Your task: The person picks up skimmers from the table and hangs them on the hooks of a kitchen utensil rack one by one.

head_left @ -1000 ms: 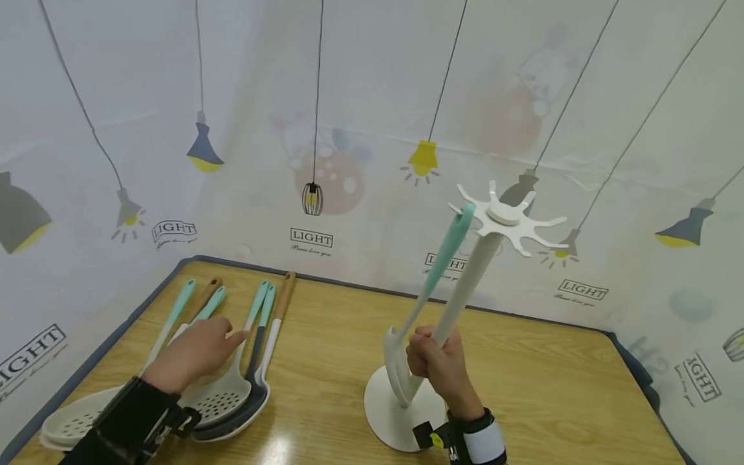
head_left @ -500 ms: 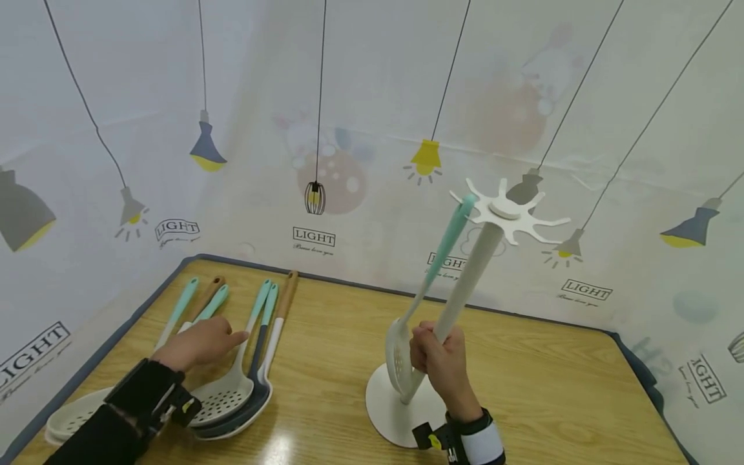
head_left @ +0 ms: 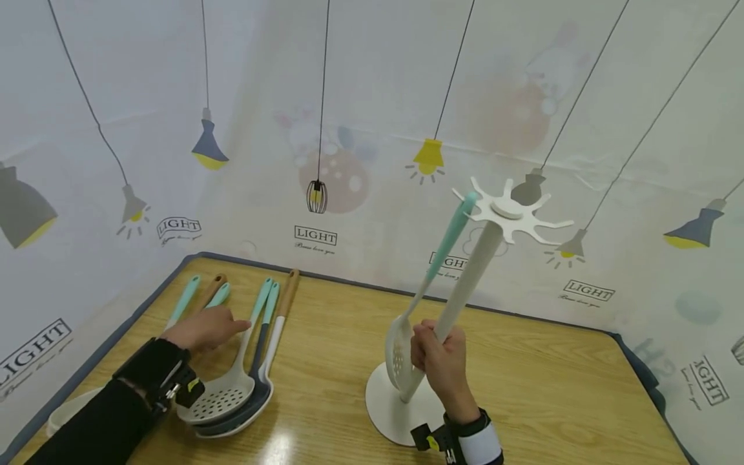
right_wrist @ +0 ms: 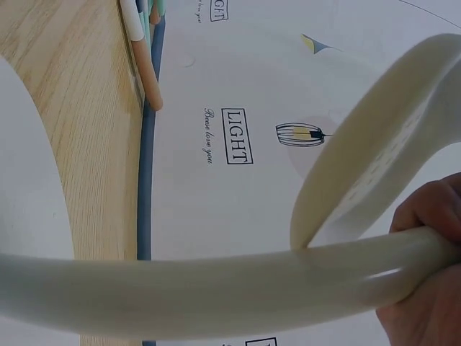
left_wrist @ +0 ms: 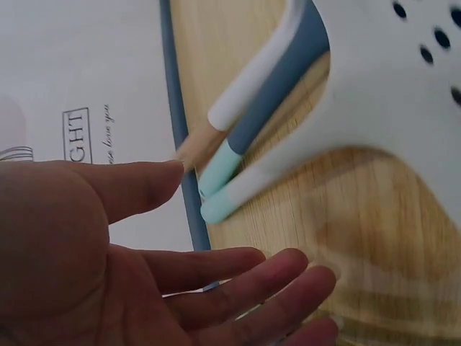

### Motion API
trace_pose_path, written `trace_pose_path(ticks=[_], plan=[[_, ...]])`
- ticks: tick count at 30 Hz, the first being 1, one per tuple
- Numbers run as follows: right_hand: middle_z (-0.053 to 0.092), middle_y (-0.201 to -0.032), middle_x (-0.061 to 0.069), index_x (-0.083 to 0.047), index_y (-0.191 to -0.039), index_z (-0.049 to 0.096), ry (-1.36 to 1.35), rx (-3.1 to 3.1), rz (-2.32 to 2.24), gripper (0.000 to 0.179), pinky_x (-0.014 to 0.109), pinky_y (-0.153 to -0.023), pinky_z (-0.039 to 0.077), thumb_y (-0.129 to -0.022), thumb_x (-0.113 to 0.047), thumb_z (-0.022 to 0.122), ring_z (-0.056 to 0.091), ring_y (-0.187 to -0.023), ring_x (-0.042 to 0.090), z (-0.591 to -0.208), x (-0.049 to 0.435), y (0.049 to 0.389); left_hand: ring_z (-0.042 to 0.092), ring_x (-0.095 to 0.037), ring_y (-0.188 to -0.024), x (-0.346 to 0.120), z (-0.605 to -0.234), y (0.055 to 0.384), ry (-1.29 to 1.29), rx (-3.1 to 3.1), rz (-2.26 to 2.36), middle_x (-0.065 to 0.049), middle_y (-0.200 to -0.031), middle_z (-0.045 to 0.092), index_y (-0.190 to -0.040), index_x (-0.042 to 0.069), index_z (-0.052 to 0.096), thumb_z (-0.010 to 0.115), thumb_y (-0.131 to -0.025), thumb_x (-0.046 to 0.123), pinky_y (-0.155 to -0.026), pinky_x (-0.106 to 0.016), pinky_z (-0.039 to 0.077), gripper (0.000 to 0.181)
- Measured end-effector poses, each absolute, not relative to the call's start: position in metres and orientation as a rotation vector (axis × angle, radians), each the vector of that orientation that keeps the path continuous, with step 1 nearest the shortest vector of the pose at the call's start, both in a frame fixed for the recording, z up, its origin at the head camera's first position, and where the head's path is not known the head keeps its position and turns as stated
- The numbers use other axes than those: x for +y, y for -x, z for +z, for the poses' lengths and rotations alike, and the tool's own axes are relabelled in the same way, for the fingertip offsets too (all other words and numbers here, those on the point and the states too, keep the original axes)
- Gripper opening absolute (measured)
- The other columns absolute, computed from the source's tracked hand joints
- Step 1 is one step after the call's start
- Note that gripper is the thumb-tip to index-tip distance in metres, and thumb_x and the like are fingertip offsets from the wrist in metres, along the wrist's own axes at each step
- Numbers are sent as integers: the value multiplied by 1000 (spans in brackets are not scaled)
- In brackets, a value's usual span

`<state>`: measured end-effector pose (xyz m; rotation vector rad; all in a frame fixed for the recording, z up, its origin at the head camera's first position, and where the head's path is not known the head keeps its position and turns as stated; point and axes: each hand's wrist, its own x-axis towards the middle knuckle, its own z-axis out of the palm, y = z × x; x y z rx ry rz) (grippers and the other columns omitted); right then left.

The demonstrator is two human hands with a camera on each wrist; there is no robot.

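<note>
My right hand [head_left: 440, 355] grips the white pole [head_left: 473, 278] of a utensil stand with a hooked top. A skimmer [head_left: 401, 352] with a mint handle hangs from one hook, its perforated bowl beside that hand. In the left wrist view my left hand [left_wrist: 158, 252] has its thumb and fingers apart, with nothing between them. It hovers near the handle of a perforated white skimmer [head_left: 217, 395] on the table. Under and beside that lie a dark blue utensil [head_left: 264, 389] and a white one with a wooden handle [head_left: 287, 297].
More handles, mint [head_left: 185, 296] and wooden [head_left: 214, 289], lie left of my left hand. A white utensil head [head_left: 66, 410] is partly behind my left sleeve. The wooden table [head_left: 558, 361] has a dark blue edge, with a printed cloth [head_left: 372, 84] behind it.
My left hand has shifted a little right and away from me, towards the skimmer's handle. The hanging skimmer has turned, showing its holes. My right hand keeps its grip on the pole.
</note>
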<state>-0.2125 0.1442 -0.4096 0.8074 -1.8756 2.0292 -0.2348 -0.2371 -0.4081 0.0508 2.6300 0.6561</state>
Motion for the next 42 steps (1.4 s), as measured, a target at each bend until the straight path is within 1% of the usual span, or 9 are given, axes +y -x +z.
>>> trace_pose_path(ticks=[2,7,13,17,20,21,30,38,42], plan=[[28,-46,3,-10,-57,34,-807,-1873,2029,43,27,-32,25,-98,-1,45,28,-36,11,-409,144,212,32,-8,-47,-239,-408,239,-11,2622,644,4,-53,36,-58,13,46,43,-100,36,-47,-22,28,48],[28,-47,3,-8,-59,34,-818,-1868,2038,42,28,-32,25,-99,-4,46,28,-36,12,-408,145,212,36,-10,-48,-241,-409,251,97,2585,634,2,-57,39,-67,7,54,43,-100,36,-47,-21,29,45],[27,-46,3,-10,-58,34,-805,-1856,2054,43,27,-32,24,-98,-2,46,27,-36,11,-408,142,211,35,-10,-49,-235,-411,260,95,2564,630,3,-56,36,-61,10,49,42,-101,35,-50,-23,34,48],[27,-46,2,-10,-57,34,-788,-1850,2055,43,27,-32,24,-97,0,45,28,-36,10,-408,141,210,46,-15,-58,-231,-409,261,92,2580,609,-2,-65,45,-78,0,56,45,-100,33,-58,-28,45,41],[28,-46,2,-9,-57,34,-781,-1848,2049,42,27,-32,24,-98,-2,46,28,-36,11,-409,141,211,53,-20,-67,-228,-410,262,108,2601,620,-8,-75,49,-94,-5,55,48,-98,29,-62,-33,49,35],[28,-46,2,-8,-58,34,-782,-1847,2047,42,28,-32,25,-98,-2,46,28,-36,11,-409,141,211,53,-21,-68,-227,-411,262,113,2603,625,-8,-76,49,-95,-5,54,49,-97,28,-63,-33,50,34],[30,-46,1,-9,-58,35,-719,-1864,1982,42,27,-31,25,-98,-1,45,30,-36,9,-410,138,210,51,-18,-57,-222,-428,270,82,2663,667,-8,-68,50,-89,-4,52,52,-96,24,-52,-29,43,29],[30,-46,1,-8,-57,35,-640,-1853,1990,42,27,-31,24,-96,1,46,29,-36,8,-408,133,207,44,-14,-47,-225,-440,273,84,2706,711,-2,-54,45,-65,4,55,52,-95,24,-48,-26,37,35],[29,-46,1,-8,-58,34,-644,-1849,2007,42,27,-31,24,-97,-2,47,28,-36,8,-408,132,207,45,-15,-47,-227,-446,273,93,2726,748,-4,-56,47,-69,3,54,52,-95,23,-48,-27,37,32]])
